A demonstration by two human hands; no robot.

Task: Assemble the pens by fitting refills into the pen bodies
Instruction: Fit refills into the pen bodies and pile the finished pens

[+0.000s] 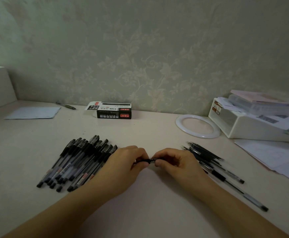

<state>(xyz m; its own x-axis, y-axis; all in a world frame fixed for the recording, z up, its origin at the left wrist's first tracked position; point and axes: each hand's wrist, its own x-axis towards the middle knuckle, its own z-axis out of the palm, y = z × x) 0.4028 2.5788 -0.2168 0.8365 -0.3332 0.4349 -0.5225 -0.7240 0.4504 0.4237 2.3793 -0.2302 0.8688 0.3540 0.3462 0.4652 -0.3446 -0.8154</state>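
Mid-task, one pen in hand. Near to far:

Left hand (124,166) and right hand (173,163) meet over the middle of the desk (140,212), toward its near edge. Both pinch the same dark pen (150,160) between thumb and curled fingers, one at each end, pen lying roughly level. Most of it is hidden by the fingers, so I can't tell whether the refill is seated or the halves are being twisted together.

Left of the hands: pile of capped pens (78,162), touching the left hand's back. They look finished, my guess for the done stack.

Right of the hands: two loose clear pen bodies (226,176) toward the right edge, and just behind them a bunch of dark refills (204,152). That's the remaining stock, so several pens are left.

Far edge, by the wall: opened pen box (112,109).

Estimate: well past half, judging by pile sizes.
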